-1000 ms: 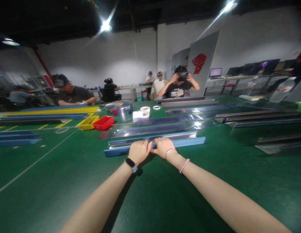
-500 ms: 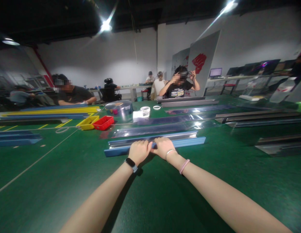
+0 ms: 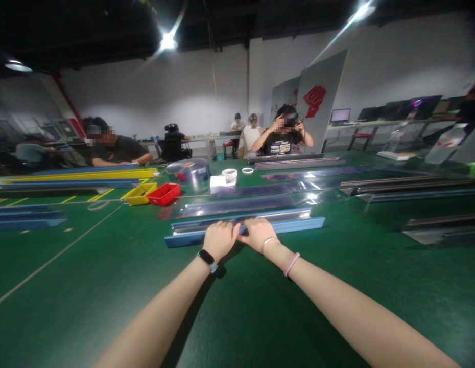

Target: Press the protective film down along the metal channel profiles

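A long blue channel-shaped profile (image 3: 299,224) lies crosswise on the green table (image 3: 245,317), with a shiny strip along its inside. Both hands meet at its middle. My left hand (image 3: 220,241) is closed over the near wall, fingers reaching across the top edge and thumb toward the right. Beside it my right hand (image 3: 257,234) grips the same wall, the two thumbs almost touching. The fingertips of both are hidden inside the channel. Just behind the profile lies a clear plastic strip (image 3: 237,205).
A red bin (image 3: 164,194) and a yellow bin (image 3: 140,194) stand left of centre. Behind are a roll of clear film (image 3: 197,174) and white tape rolls (image 3: 230,176). Dark profiles (image 3: 406,184) lie at right, blue ones (image 3: 26,219) at left. A person (image 3: 283,135) sits across the table.
Both hands keep their hold on the blue profile, which has not visibly moved. The person across the table has slightly shifted the raised hands and head.
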Demonstrator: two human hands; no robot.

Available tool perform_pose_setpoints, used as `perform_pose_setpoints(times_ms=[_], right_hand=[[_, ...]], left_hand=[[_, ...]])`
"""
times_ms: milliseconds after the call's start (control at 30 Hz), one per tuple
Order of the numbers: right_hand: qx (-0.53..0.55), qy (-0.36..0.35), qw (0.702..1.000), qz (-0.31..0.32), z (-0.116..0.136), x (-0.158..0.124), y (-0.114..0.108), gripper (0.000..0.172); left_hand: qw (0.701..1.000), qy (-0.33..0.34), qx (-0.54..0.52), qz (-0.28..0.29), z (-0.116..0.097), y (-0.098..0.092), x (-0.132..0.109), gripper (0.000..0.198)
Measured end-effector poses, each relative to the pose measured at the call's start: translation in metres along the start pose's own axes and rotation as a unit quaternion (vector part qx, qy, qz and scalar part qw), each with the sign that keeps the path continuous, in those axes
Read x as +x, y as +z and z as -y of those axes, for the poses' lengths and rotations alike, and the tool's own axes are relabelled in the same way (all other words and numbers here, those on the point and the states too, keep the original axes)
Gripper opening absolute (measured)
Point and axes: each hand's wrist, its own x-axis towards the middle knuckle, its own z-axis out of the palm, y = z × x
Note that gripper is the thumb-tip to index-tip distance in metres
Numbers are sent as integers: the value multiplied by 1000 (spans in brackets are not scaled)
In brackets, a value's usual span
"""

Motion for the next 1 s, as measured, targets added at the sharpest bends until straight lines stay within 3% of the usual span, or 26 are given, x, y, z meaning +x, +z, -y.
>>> perform_pose_setpoints(times_ms=[467,800,1000], right_hand=[[-19,25,999,32,4,1,-4,54],[-3,-24,999,46,-2,1,-10,50],[3,-36,999,39,1,1,-9,49]], left_hand=[[1000,-30,-5,0,-2,3,0,45],[997,-66,15,-25,0,4,0,49],[999,-44,16,-26,2,1,0,44]])
